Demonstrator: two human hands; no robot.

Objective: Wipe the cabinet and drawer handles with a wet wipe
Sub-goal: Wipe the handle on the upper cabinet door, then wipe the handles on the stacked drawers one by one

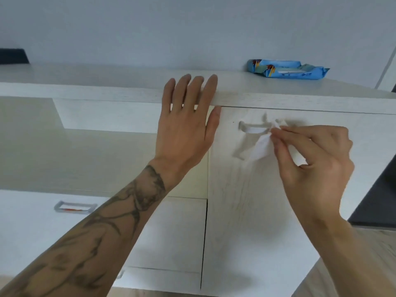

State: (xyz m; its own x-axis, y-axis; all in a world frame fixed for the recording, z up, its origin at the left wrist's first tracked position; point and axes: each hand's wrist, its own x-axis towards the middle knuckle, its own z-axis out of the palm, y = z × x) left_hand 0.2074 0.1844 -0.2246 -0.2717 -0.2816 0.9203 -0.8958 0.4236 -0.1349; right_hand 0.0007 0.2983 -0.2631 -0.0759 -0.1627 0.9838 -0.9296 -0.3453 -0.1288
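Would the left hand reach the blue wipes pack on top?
Probably yes: the left hand rests on the edge of the cabinet top, and only bare surface lies between it and the wipes pack.

wipe pack [287,69] on cabinet top [107,80], back right | door handle [254,127] right | drawer handle [75,207] lower left

Right end of handle [252,126] behind wipe [261,147]

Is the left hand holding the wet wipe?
No, the left hand rests flat on the cabinet top, while the right hand pinches the wet wipe at the door handle.
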